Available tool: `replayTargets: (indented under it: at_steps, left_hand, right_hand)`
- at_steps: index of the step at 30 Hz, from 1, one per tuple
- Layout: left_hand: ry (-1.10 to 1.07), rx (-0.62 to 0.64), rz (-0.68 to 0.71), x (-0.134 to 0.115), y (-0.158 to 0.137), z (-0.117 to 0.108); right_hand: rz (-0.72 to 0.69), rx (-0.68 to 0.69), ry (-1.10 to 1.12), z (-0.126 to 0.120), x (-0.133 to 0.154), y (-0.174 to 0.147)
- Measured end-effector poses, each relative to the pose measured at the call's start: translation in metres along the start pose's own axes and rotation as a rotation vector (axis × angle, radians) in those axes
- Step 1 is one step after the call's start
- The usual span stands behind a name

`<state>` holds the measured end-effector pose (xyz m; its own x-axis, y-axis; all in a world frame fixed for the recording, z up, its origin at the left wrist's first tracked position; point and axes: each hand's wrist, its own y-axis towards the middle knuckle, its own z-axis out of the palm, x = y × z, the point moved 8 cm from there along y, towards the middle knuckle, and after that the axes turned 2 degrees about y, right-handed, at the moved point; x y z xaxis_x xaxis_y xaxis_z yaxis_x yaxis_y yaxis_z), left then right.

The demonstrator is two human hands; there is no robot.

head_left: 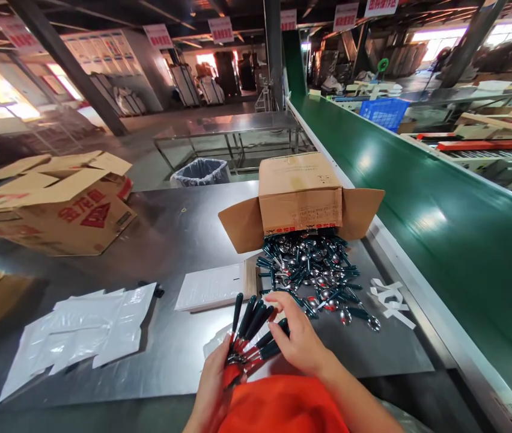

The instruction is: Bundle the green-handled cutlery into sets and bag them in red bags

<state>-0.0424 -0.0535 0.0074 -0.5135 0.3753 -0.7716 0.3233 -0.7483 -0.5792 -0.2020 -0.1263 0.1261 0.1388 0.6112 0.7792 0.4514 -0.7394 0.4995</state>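
My left hand (213, 376) is wrapped around a fanned bunch of spoons (252, 322), gripping them near their bowls. Their dark green handles point up and to the right, and red shows around the lower metal parts. At the handle ends is my right hand (298, 337), its thumb and index finger apart; the other fingers are partly hidden. Just beyond the hands lies a large heap of loose spoons (310, 270), spilling from a cardboard box (301, 192) tipped on its side. Beneath the bunch, some clear plastic packaging (215, 343) shows on the metal table (170, 373).
Left of the hands are a stack of white cards (213, 285) and several white plastic mailers (85, 328). An open carton (57, 204) stands farther left. White strips (392, 300) lie right of the heap, beside a green conveyor belt (418, 186). A lined bin (201, 172) stands behind the table.
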Motion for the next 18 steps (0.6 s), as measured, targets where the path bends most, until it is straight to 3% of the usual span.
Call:
replayTargets:
  at_steps: [4,14,18]
  left_hand:
    - [-0.028,0.007,-0.010,0.000,0.001,0.002]
    - [0.076,0.090,0.038,0.001,0.002,0.005]
    - [0.106,0.128,0.064,0.001,0.006,0.005]
  right_hand:
    - [-0.050,0.110,-0.041,0.004,0.003,0.002]
    - [0.078,-0.022,0.013,-0.003,-0.009,-0.002]
    - [0.064,0.147,0.006,0.006,-0.006,-0.002]
